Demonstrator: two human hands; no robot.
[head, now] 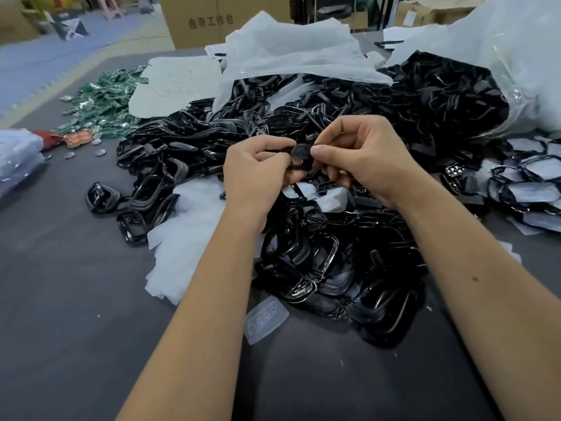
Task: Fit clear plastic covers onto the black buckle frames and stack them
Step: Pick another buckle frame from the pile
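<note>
Both hands meet above a big heap of black buckle frames (318,253) on the dark table. My left hand (258,174) and my right hand (361,159) pinch one small black buckle frame (300,153) between thumbs and fingers, held up over the heap. Whether a clear cover sits on it I cannot tell. One clear plastic cover (265,319) lies flat on the table near my left forearm. A short stack of black frames (98,196) stands at the heap's left edge.
White plastic sheets (291,56) and an open clear bag of black parts (455,95) lie at the back. Green circuit boards (103,101) are piled far left. Frames with pale covers (528,183) sit at right. A cardboard box (221,19) stands behind the table.
</note>
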